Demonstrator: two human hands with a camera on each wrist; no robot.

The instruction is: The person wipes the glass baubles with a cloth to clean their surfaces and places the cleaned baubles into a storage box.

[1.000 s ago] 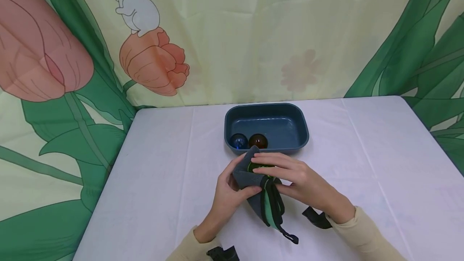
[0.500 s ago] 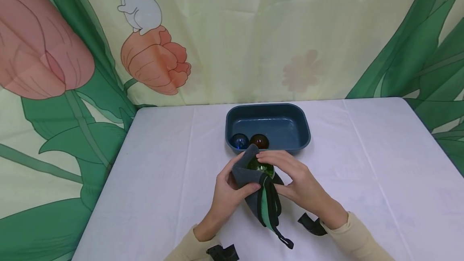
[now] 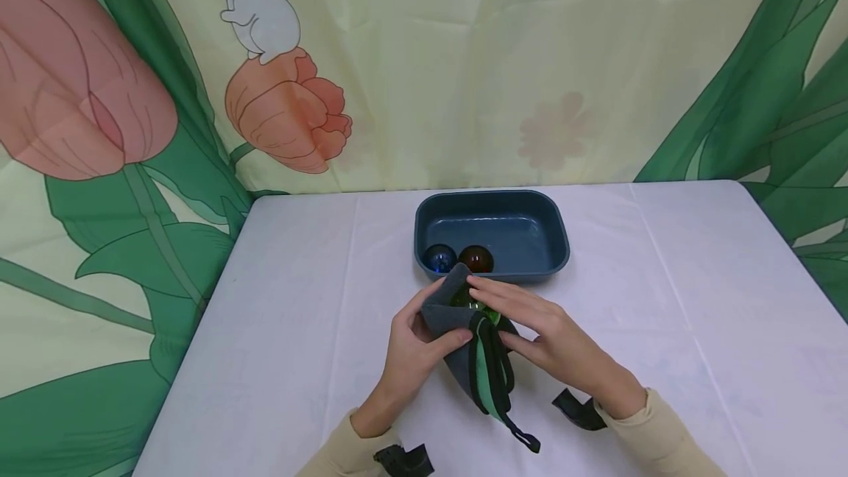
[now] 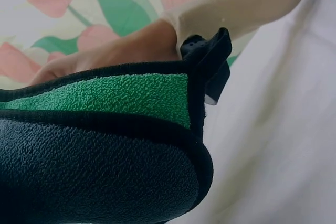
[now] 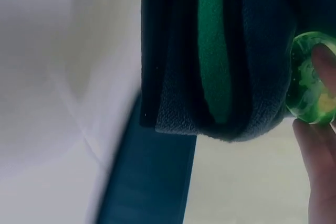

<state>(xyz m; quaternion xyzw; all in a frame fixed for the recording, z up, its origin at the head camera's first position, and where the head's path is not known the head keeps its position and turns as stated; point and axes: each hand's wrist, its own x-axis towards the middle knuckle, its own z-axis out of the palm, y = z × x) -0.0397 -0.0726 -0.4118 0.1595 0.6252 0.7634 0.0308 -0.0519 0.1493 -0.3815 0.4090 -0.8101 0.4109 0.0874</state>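
A dark grey-blue terry cloth (image 3: 439,317) with a green inner side, black edging and a black hanging loop is folded up between the two hands. My left hand (image 3: 409,352) grips it from the left, thumb on the near side. In the fold sits a green glass ball (image 5: 303,85). My right hand (image 3: 553,322) holds this ball from the right, fingers over its top and thumb low beside the cloth. Most of the ball is hidden by cloth and fingers. The left wrist view shows the cloth's draped edge (image 4: 100,166), with the ball out of sight.
Just beyond the hands a dark blue rectangular tub (image 3: 523,230) stands on the white-covered table (image 3: 285,330). A blue glass ball (image 3: 439,259) and an amber-brown one (image 3: 476,259) lie side by side at its near left. A flower-printed curtain (image 3: 424,79) hangs behind.
The right fingers have shifted over the green ball, which showed more half a second ago and is more covered now. The left hand keeps its grip on the cloth.
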